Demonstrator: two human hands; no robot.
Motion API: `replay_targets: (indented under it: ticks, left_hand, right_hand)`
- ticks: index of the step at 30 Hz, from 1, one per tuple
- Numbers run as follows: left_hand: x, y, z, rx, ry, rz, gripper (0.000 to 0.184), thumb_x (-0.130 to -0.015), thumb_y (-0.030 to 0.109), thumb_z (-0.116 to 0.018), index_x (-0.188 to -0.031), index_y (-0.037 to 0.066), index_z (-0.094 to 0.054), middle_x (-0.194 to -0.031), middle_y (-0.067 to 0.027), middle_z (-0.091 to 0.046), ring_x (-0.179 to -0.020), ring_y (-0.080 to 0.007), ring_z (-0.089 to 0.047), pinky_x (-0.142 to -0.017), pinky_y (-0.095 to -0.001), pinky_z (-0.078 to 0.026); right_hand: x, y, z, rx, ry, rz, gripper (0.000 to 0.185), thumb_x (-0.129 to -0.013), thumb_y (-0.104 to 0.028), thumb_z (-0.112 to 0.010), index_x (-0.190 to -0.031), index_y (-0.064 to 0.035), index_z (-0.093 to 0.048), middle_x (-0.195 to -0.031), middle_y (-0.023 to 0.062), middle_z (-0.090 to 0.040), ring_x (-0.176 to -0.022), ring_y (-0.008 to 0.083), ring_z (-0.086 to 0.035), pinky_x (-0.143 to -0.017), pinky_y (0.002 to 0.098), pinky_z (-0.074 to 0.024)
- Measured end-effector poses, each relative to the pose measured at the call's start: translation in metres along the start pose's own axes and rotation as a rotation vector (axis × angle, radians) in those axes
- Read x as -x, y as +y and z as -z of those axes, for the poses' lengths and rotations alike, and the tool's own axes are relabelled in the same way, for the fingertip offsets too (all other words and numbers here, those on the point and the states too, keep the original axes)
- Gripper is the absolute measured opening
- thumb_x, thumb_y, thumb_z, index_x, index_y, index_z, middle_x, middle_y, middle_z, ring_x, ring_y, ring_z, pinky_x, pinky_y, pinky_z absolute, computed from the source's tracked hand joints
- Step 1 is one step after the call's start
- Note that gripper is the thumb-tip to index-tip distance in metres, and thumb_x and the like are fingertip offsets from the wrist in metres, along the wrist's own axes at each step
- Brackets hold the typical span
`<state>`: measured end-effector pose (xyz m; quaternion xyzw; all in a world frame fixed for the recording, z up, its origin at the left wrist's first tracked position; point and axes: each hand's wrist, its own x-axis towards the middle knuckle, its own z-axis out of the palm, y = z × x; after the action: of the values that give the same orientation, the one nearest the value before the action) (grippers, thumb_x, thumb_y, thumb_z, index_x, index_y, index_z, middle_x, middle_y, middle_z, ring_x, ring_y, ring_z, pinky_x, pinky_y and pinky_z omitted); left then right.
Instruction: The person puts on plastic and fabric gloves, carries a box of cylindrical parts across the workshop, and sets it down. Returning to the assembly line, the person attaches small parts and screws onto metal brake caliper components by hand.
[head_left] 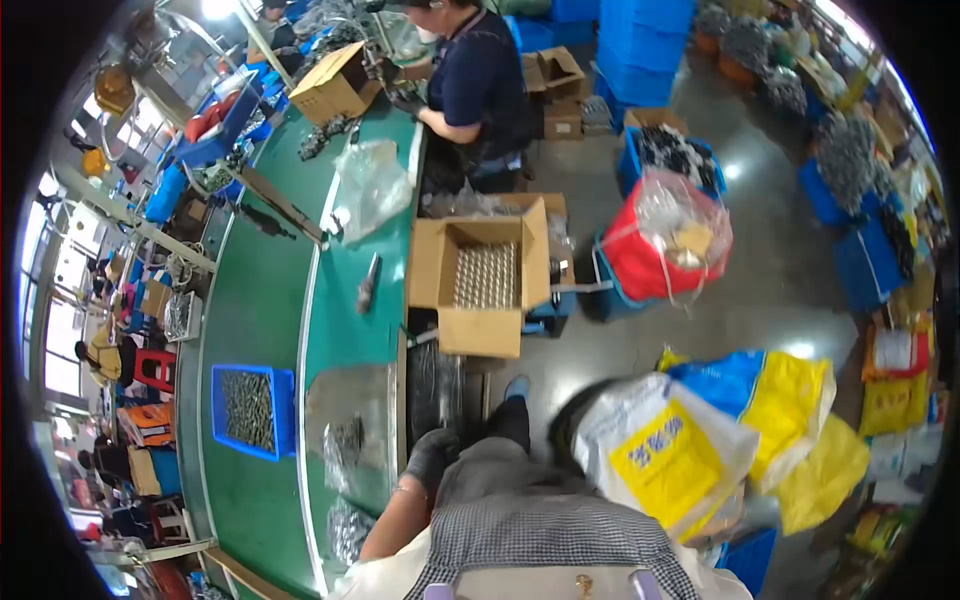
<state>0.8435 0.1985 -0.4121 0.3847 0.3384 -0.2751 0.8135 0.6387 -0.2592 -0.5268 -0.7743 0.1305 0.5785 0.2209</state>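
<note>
My left hand (432, 458), in a dark glove, hangs low beside the workbench edge, close to my lap. Its fingers blend into the dark background, so I cannot make out whether they hold anything. Just ahead of it is a black plastic-covered surface (436, 388). My right hand is out of view. Farther forward, an open cardboard box (478, 333) holds rows of small metallic parts (487, 275). On the green bench lie a grey and black tool-like piece (368, 285) and a clear plastic bag (370, 190). Small bagged parts (345, 445) lie left of my hand.
A blue bin (284, 415) of small dark parts sits on the green conveyor (245, 320). A co-worker (480, 90) stands by the bench at an open carton (335, 85). White and yellow sacks (665, 455), a red bag (650, 250) and stacked blue crates (640, 50) stand to the right.
</note>
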Motion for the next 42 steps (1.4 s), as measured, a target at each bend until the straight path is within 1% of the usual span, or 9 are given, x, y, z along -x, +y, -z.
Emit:
replay_targets:
  ticks: [7,10,18,21,23,29,32,35,42]
  left_hand:
    - [-0.086,0.116,-0.015,0.037,0.036,-0.018,0.026,-0.076,0.005,-0.056,-0.102,0.004,-0.054,-0.073,-0.0043,-0.055,-0.057,-0.0118,-0.048,-0.052,-0.0230,-0.042]
    - [-0.174,0.111,0.031,-0.617,-0.043,-0.346,0.026,-0.078,0.010,-0.056,-0.103,0.005,-0.056,-0.082,-0.0076,-0.059,-0.069,-0.0174,-0.056,-0.064,-0.0299,-0.047]
    - [-0.280,0.157,-0.022,-1.058,0.560,-0.212,0.035,-0.079,0.032,-0.057,-0.100,0.005,-0.065,-0.099,-0.0145,-0.065,-0.089,-0.0275,-0.062,-0.082,-0.0337,-0.046]
    - [-0.319,0.154,-0.008,-0.891,0.607,-0.197,0.046,-0.078,0.042,-0.058,-0.101,0.001,-0.064,-0.092,-0.0140,-0.066,-0.084,-0.0251,-0.061,-0.078,-0.0350,-0.046]
    - [-0.322,0.173,-0.039,-0.841,0.604,0.152,0.055,-0.078,0.047,-0.060,-0.103,-0.002,-0.062,-0.094,-0.0148,-0.065,-0.081,-0.0256,-0.061,-0.073,-0.0368,-0.047]
    - [-0.333,0.172,-0.048,-0.861,0.556,0.154,0.043,-0.082,0.038,-0.048,-0.097,0.001,-0.064,-0.095,-0.0174,-0.065,-0.087,-0.0275,-0.062,-0.077,-0.0400,-0.046]
    - [-0.356,0.155,-0.013,-0.902,0.574,0.205,0.039,-0.083,0.035,-0.048,-0.098,0.003,-0.064,-0.093,-0.0182,-0.065,-0.084,-0.0302,-0.064,-0.073,-0.0408,-0.049]
    - [-0.372,0.143,0.020,-1.354,0.316,0.141,0.038,-0.081,0.036,-0.053,-0.099,0.005,-0.064,-0.090,-0.0181,-0.066,-0.081,-0.0298,-0.065,-0.070,-0.0409,-0.050]
    - [-0.370,0.127,0.012,-0.818,0.589,0.125,0.045,-0.073,0.045,-0.063,-0.091,0.003,-0.065,-0.089,-0.0138,-0.067,-0.077,-0.0224,-0.063,-0.068,-0.0382,-0.048]
  right_hand:
    - [-0.078,-0.102,0.187,0.374,0.243,0.483,0.029,-0.081,-0.026,-0.049,-0.094,-0.0076,-0.068,-0.100,0.0147,-0.065,-0.096,0.0273,-0.061,-0.083,0.0382,-0.0467]
    - [-0.040,-0.186,0.281,-0.305,0.745,0.508,0.015,-0.077,-0.018,-0.063,-0.077,-0.0029,-0.063,-0.083,0.0120,-0.066,-0.070,0.0225,-0.063,-0.066,0.0337,-0.0489]
    - [-0.071,-0.302,0.359,-0.541,0.241,0.602,0.053,-0.076,-0.019,-0.070,-0.118,0.0026,-0.048,-0.104,0.0149,-0.061,-0.090,0.0208,-0.060,-0.080,0.0303,-0.0481]
    - [-0.088,-0.338,0.370,-0.565,0.225,0.615,0.054,-0.073,-0.034,-0.072,-0.110,-0.0003,-0.053,-0.097,0.0157,-0.062,-0.084,0.0217,-0.060,-0.076,0.0339,-0.0476]
    - [-0.078,-0.369,0.388,-0.297,0.359,0.644,0.062,-0.068,-0.034,-0.074,-0.112,0.0011,-0.050,-0.099,0.0188,-0.060,-0.089,0.0302,-0.059,-0.081,0.0367,-0.0453]
    - [-0.142,-0.399,0.445,0.167,0.158,0.886,0.058,-0.079,-0.039,-0.064,-0.119,0.0004,-0.049,-0.116,0.0241,-0.053,-0.108,0.0383,-0.050,-0.095,0.0381,-0.0388]
    - [-0.190,-0.392,0.501,-0.866,0.128,0.801,0.051,-0.085,-0.041,-0.059,-0.120,-0.0038,-0.051,-0.110,0.0046,-0.056,-0.097,0.0156,-0.053,-0.089,0.0312,-0.0424]
    - [-0.210,-0.434,0.543,-1.410,0.244,0.898,0.055,-0.081,-0.048,-0.061,-0.111,-0.0029,-0.055,-0.101,0.0075,-0.060,-0.091,0.0168,-0.057,-0.081,0.0302,-0.0469]
    - [-0.331,-0.439,0.564,-1.183,0.167,0.932,0.047,-0.087,-0.047,-0.051,-0.058,-0.0100,-0.047,-0.053,0.0024,-0.049,-0.049,0.0129,-0.045,-0.049,0.0263,-0.0348]
